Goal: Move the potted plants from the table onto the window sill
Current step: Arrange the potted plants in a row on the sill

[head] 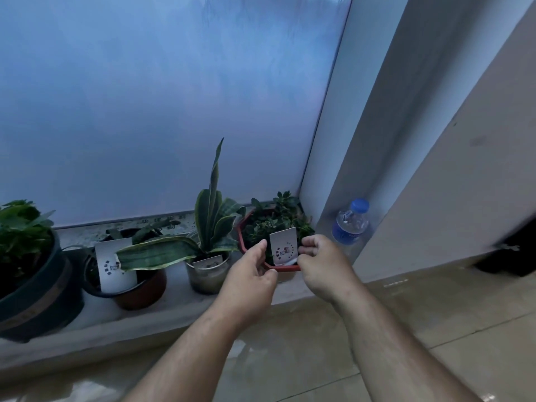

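A red angular pot (243,237) with small bushy green plants stands at the right end of the window sill (174,309). A white label card (283,245) sticks up at its front. My left hand (251,272) grips the pot's front left rim, thumb up beside the card. My right hand (322,264) holds the front right rim, fingers curled by the card. Left of it stand a snake plant in a grey pot (207,274), a brown pot (139,288) with a card, and a large dark pot (37,297) with leafy greens.
A water bottle with a blue cap (352,221) stands in the corner right of the sill. Frosted window glass (162,105) rises behind the pots. A white wall pillar (435,169) is at the right, tiled floor (348,343) below.
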Demonstrator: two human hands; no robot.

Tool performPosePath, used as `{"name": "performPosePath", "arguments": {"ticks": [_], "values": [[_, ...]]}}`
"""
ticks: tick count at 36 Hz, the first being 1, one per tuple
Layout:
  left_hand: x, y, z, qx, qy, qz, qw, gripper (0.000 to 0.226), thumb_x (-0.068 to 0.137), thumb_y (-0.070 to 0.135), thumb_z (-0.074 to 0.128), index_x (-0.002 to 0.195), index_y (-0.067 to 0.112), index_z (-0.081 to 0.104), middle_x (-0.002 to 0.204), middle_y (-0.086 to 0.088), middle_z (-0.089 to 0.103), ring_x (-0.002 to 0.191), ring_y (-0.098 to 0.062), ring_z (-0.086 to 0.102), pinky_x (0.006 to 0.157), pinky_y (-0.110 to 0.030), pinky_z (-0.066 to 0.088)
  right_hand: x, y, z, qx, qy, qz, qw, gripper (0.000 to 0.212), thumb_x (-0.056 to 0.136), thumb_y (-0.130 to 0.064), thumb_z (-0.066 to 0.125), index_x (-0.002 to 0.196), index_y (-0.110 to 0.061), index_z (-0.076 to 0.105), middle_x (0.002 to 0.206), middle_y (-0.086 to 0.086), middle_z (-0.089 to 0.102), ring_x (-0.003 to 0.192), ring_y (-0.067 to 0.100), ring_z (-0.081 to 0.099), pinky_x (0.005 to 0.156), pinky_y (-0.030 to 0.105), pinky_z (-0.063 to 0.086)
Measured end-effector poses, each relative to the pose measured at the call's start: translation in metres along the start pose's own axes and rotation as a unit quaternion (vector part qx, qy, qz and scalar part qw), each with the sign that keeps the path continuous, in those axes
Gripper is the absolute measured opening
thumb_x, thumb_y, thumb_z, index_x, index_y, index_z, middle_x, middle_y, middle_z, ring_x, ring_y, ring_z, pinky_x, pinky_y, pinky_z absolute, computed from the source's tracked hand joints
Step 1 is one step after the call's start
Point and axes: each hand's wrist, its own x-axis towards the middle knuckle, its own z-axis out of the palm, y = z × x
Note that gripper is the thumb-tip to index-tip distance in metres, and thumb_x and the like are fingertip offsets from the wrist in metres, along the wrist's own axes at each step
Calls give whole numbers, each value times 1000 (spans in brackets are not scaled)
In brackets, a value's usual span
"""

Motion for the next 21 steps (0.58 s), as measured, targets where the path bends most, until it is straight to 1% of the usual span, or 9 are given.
{"name": "performPosePath", "arguments": {"ticks": [2, 3, 5, 7, 9, 11, 14, 18, 21], "values": [[2, 0, 1, 8, -5, 6, 1000, 66, 95, 4, 54, 154, 23, 32, 144, 16, 50, 110, 17, 52, 89, -7, 40, 1, 1, 1, 0, -2, 3, 1000, 42, 92, -10, 53, 134, -16, 53, 129, 2, 66, 112, 15, 63, 93, 29, 52], [2, -1, 2, 18, -7, 10, 1000, 66, 94, 5, 54, 153, 26, 35, 137, 20, 55, 106, 18, 55, 89, -9, 44, 2, 1, 1, 2, 0, 4, 1000, 40, 92, -10, 53, 132, -16, 54, 127, 2, 67, 110, 15, 64, 91, 29, 53], [3, -1, 1, 46, -12, 18, 999, 67, 91, 8, 54, 152, 32, 37, 132, 21, 61, 109, 6, 61, 95, -17, 50, 4, 1, 1, 8, 9, 7, 1000, 38, 91, -12, 53, 128, -17, 55, 121, 0, 69, 105, 15, 65, 85, 28, 53], [4, 0, 0, 60, -17, 16, 998, 68, 91, 8, 54, 150, 36, 38, 131, 18, 63, 100, 2, 64, 84, -9, 50, 5, 3, 0, 12, 16, 10, 1000, 36, 90, -12, 53, 125, -18, 56, 115, -1, 71, 101, 14, 66, 85, 29, 54], [4, 2, -1, 64, -21, 16, 998, 67, 92, 8, 53, 150, 37, 37, 130, 20, 62, 98, 5, 64, 72, -4, 48, 5, 4, -1, 11, 19, 14, 1000, 34, 89, -14, 54, 123, -19, 57, 111, -2, 72, 98, 13, 67, 81, 28, 53], [5, 5, -2, 70, -28, 16, 997, 67, 93, 9, 52, 152, 38, 34, 132, 21, 60, 101, 6, 62, 70, -4, 48, 5, 6, -1, 6, 22, 17, 1000, 34, 89, -16, 54, 122, -19, 58, 107, -4, 73, 94, 13, 67, 72, 27, 48], [7, 6, -2, 69, -38, 11, 997, 67, 94, 7, 51, 152, 37, 35, 126, 22, 61, 92, 7, 63, 67, -1, 47, 4, 8, -2, 3, 24, 17, 1000, 35, 88, -19, 54, 123, -20, 58, 105, -4, 74, 89, 14, 66, 64, 25, 44], [9, 1, -3, 83, -30, 0, 996, 67, 93, 5, 51, 150, 39, 37, 114, 27, 66, 94, -2, 69, 74, -13, 53, 4, 8, -3, 1, 25, 19, 999, 38, 88, -21, 55, 126, -21, 57, 108, -4, 72, 92, 16, 67, 67, 26, 46], [7, -2, -5, 86, -21, -5, 996, 66, 94, 6, 52, 152, 34, 35, 100, 36, 56, 74, 9, 58, 67, -8, 48, 4, 10, -5, 0, 28, 17, 999, 38, 88, -20, 55, 127, -20, 57, 110, -2, 71, 94, 17, 67, 69, 27, 47]]}}
